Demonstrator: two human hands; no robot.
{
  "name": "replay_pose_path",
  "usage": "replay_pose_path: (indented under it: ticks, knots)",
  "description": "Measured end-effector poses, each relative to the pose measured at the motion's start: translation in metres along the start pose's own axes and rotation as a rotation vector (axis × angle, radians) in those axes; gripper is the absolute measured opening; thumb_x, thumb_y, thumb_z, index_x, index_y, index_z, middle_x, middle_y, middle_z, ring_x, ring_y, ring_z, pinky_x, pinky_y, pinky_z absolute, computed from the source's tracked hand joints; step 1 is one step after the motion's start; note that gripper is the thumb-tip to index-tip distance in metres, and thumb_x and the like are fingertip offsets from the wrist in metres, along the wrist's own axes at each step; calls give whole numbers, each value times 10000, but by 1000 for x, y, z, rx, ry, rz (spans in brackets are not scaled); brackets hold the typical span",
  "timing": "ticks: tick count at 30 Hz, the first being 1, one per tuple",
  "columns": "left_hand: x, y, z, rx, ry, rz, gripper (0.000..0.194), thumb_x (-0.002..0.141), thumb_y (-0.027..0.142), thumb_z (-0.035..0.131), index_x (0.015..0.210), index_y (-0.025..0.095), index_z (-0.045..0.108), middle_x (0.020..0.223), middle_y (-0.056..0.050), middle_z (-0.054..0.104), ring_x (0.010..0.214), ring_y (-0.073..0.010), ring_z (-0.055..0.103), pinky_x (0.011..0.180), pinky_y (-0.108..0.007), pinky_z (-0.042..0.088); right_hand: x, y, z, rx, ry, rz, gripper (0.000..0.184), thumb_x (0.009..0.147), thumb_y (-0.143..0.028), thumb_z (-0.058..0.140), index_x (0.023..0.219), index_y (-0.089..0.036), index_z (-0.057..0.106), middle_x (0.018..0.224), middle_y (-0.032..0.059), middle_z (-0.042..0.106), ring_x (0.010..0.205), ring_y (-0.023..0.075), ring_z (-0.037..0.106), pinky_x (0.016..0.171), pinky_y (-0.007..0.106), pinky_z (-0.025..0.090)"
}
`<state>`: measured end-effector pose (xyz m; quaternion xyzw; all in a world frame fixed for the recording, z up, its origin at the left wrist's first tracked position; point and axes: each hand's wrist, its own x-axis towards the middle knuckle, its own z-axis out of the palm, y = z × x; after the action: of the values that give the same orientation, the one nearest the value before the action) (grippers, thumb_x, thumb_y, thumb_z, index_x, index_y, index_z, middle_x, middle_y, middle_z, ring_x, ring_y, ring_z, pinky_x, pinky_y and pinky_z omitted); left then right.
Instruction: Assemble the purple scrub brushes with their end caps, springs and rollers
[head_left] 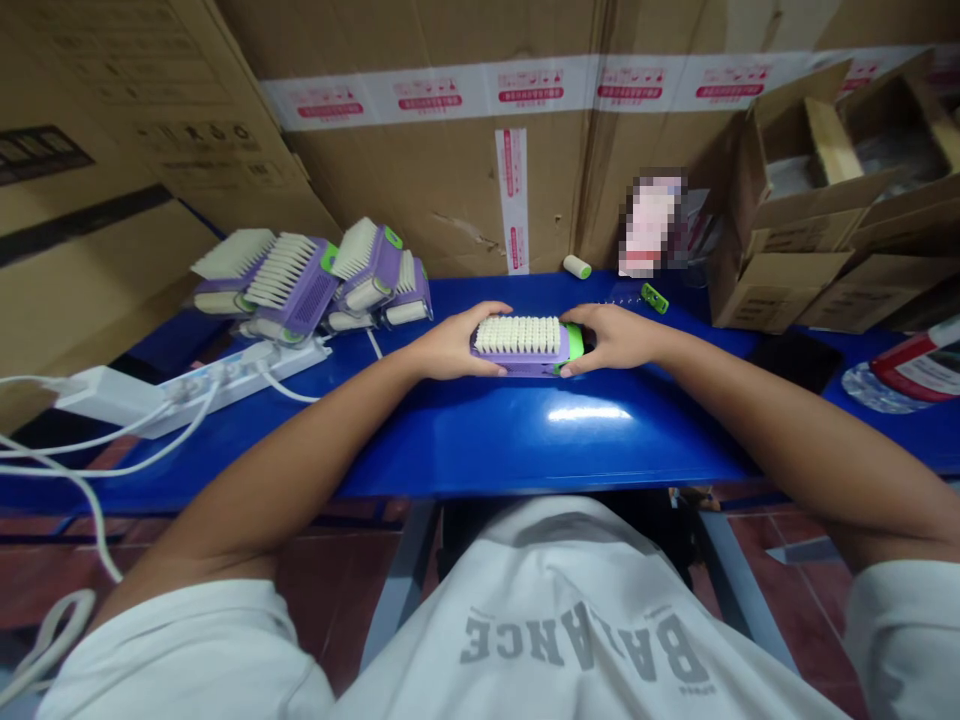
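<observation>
One purple brush (517,340), bristles upward, is grasped at both ends over the blue table (465,430), the left hand (444,345) gripping one end, the right hand (619,338) the green end. Several similar brushes (301,300) lie heaped just beside a white power strip (304,356).

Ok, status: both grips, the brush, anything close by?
Left grip and right grip on purple brush, one at each end. Bristles up. Small green piece on blue table, beyond right grip, apart from brush.
</observation>
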<state>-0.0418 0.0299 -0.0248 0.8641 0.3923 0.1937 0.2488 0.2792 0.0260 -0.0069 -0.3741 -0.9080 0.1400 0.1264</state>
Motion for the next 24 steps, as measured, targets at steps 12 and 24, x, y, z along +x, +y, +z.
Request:
replay_pose_path:
  ticks: [12, 24]
  knots:
    - [4, 2, 0, 46, -2, -39, 1121, 654, 534, 963, 1622, 269, 462, 1573, -120, 622, 1446, -392, 600, 1230, -508, 462, -1, 8, -11, -8, -58, 62, 895, 577, -706, 962, 1271, -173, 769, 1169, 138, 807, 999, 346, 760, 873, 419, 581]
    - [1, -2, -5, 68, 33, -86, 1122, 672, 582, 927, 1629, 233, 454, 1648, -151, 559, 1518, -403, 541, 1273, -502, 424, -3, 11, -7, 57, -25, 42, 926, 659, -685, 932, 1420, -198, 730, 1385, 148, 780, 1205, 385, 757, 1052, 499, 599]
